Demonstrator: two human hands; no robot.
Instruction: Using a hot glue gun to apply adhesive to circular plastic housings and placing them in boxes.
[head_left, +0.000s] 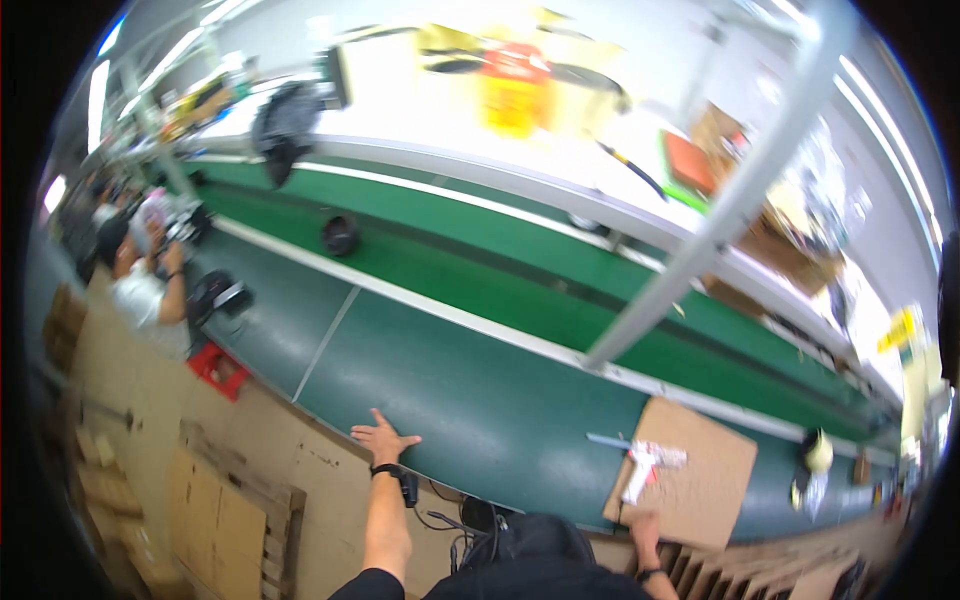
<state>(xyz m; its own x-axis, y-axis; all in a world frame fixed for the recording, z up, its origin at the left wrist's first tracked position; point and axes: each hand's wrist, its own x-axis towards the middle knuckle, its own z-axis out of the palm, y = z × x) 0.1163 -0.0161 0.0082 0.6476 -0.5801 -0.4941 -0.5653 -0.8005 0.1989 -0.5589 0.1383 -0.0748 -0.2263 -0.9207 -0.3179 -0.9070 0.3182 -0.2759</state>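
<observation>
My left hand [383, 440] rests on the near edge of the dark green work surface [470, 390], its fingers spread and nothing in it. At the lower right, my right hand [645, 526] is at the near edge of a brown cardboard sheet [715, 480]; its fingers are too blurred to show whether they grip the sheet. On that sheet lies a white glue gun [637, 480] with a red trigger, just beyond my right hand. A pale blue stick [607, 440] sticks out from its rear, to the left.
A green conveyor [450, 260] runs behind the surface, carrying a dark round part [341, 235]. A slanted grey post [690, 245] rises at the right. Another person [150, 290] sits at the far left near a red stool [218, 370]. Wooden pallets [285, 540] stand at the lower left.
</observation>
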